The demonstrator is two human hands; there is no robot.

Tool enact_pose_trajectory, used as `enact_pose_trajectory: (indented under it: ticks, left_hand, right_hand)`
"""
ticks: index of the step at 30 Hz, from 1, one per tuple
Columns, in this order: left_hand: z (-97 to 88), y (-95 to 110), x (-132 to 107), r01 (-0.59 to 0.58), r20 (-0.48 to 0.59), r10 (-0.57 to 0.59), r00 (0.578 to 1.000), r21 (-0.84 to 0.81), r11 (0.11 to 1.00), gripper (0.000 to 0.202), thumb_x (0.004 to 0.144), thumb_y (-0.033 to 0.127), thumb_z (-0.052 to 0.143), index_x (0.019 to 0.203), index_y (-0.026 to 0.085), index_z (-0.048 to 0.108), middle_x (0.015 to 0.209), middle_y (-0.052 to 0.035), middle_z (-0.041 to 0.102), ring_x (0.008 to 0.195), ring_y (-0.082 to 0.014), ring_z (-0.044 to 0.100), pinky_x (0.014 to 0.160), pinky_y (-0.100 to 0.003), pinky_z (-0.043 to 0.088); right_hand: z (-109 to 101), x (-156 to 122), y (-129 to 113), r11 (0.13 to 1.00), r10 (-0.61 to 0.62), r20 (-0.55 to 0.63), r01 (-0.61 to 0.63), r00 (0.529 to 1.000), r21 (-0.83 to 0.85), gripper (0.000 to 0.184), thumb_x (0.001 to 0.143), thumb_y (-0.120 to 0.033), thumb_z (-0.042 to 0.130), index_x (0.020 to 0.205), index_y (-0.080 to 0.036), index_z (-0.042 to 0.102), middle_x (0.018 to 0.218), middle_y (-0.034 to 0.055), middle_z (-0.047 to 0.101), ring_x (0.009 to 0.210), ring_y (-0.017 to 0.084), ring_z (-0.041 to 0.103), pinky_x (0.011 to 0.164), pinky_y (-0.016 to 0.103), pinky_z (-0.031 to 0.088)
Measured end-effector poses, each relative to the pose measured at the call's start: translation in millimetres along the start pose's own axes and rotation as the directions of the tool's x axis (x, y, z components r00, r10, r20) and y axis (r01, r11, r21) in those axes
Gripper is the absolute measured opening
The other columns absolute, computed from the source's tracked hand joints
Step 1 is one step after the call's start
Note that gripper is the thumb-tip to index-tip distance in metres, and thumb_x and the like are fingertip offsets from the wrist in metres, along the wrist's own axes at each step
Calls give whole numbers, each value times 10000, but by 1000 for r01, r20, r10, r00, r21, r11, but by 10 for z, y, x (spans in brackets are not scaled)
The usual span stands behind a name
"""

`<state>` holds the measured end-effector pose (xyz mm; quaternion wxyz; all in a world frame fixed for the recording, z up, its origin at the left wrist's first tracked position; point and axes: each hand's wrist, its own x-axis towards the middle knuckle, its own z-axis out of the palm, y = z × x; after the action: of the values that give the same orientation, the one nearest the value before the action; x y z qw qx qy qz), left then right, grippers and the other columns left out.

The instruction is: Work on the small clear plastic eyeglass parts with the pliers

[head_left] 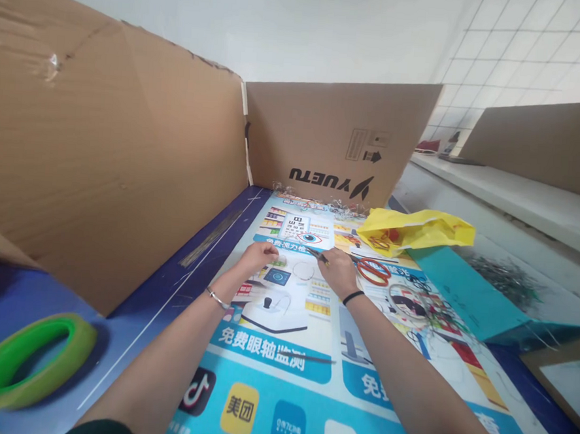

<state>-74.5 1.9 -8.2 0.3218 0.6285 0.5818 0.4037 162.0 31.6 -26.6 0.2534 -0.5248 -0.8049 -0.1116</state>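
Metal pliers (316, 253), apparently, in forward-stretched right grip (340, 271).

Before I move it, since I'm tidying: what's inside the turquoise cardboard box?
A tangled heap of thin greenish-grey strands shows inside; the turquoise wall and heap hide the bottom.

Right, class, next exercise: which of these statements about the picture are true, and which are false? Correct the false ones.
1. The right hand grips a pair of pliers. True.
2. The roll of tape lies at the person's right. False: the roll of tape lies at the left.
3. The red-handled scissors lie to the right of the right hand. True.
4. The YUETU lettering reads the right way up. False: the YUETU lettering is upside down.
5. The yellow bag is farther from the person than the tape. True.
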Motion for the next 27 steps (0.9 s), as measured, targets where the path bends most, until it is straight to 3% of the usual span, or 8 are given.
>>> enact_pose_trajectory:
  ticks: [6,11,18,21,25,27]
  left_hand:
    - [145,10,5,-46,-7,47,999,75,996,92,637,247,584,638,164,623,627,11,610,639,-128,539,652,-236,397]
    - [200,-61,22,-81,11,80,997,137,987,124,677,276,553,678,182,634,670,10,630,669,-143,556,644,-235,401]
    - [8,45,-5,-93,-21,103,994,279,956,97,639,228,565,666,199,654,750,-21,643,760,-172,539,692,-242,382]
    - [-73,193,-78,-109,75,89,993,326,939,83,622,222,568,601,202,646,608,1,614,616,-146,519,592,-223,359]
    - [-5,438,-255,-215,402,30,915,423,880,72,541,164,610,487,211,616,494,6,573,504,-131,479,509,-218,318]
    - [80,530,-343,-207,398,0,917,475,855,127,469,126,636,406,202,555,404,5,505,472,-137,463,501,-222,324]
  right_hand:
    - [42,9,9,999,44,30,-44,999,9,195,798,-283,467,808,-179,631,816,38,611,829,154,519,735,229,332]
    - [36,12,-7,999,44,56,-45,997,18,186,796,-283,470,798,-187,630,810,32,612,815,146,521,726,223,335]
    - [31,13,-11,998,50,72,-52,996,28,199,803,-277,455,799,-179,629,817,41,610,810,145,518,717,225,335]
    - [42,14,-9,998,51,76,-54,996,34,194,799,-274,458,792,-182,629,815,40,607,814,147,516,715,226,332]
    - [41,12,-7,998,49,84,-52,995,38,198,801,-276,455,807,-181,628,823,49,606,820,153,512,714,232,328]
    - [33,10,-7,998,46,88,-49,995,38,202,803,-277,451,811,-179,627,826,52,606,822,156,510,718,235,328]
